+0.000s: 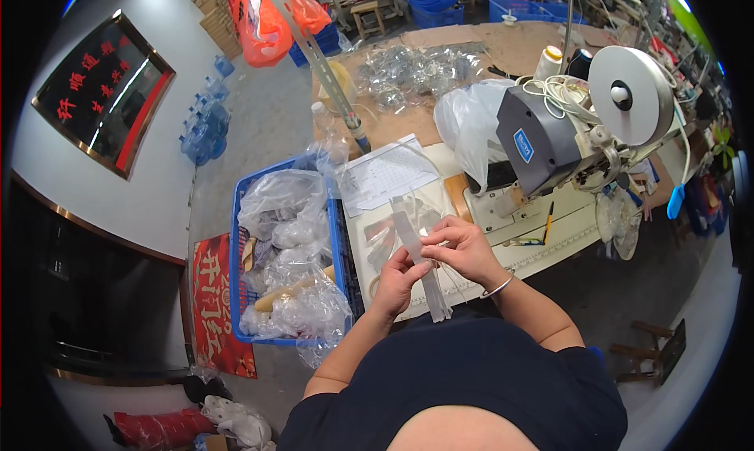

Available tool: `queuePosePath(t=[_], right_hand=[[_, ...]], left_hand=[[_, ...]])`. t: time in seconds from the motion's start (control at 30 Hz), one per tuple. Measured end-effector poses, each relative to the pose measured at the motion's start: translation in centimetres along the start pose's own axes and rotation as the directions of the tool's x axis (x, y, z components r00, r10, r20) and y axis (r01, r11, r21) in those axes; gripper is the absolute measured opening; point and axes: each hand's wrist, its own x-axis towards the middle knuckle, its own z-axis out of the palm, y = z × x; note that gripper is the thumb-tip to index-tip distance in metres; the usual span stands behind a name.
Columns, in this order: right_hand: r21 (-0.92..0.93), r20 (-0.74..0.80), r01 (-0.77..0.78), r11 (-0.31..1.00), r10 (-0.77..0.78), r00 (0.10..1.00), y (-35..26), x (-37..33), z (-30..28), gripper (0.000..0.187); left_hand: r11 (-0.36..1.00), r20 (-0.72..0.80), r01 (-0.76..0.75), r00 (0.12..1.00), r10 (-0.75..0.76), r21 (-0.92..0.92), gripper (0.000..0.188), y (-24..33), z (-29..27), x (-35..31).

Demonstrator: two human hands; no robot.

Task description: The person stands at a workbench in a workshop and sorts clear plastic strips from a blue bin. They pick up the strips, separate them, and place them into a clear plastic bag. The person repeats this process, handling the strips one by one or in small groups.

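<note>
A pale, translucent flat strip is held over the near edge of the white sewing table, its lower end hanging toward my body. My left hand is closed round its middle from the left. From the right, my right hand pinches the same strip a little higher, fingers bent over it. Whether the strip is one layer or several I cannot tell. Small clear plastic pieces lie on the table just left of the hands. A sewing machine stands to the right, a large white reel mounted on it.
At the left, a blue crate holds clear plastic bags. Papers lie behind the hands. A yellow pen rests near the machine. Clear plastic pieces cover part of the brown table behind. A metal post rises beyond the crate.
</note>
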Motion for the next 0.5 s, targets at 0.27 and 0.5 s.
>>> queuePosePath(t=[0.27, 0.5], right_hand=[[0.116, -0.004, -0.036, 0.993, 0.037, 0.999, 0.45, 0.22, -0.2, 0.017], [0.198, 0.02, -0.112, 0.974, 0.11, 0.994, 1.02, 0.48, -0.37, 0.016]], left_hand=[[0.999, 0.034, 0.013, 0.999, -0.014, 0.034, 0.041, 0.1, -0.08, 0.64], [0.999, 0.033, -0.04, 0.999, 0.039, 0.03, 0.042, -0.26, -0.36, 1.04]])
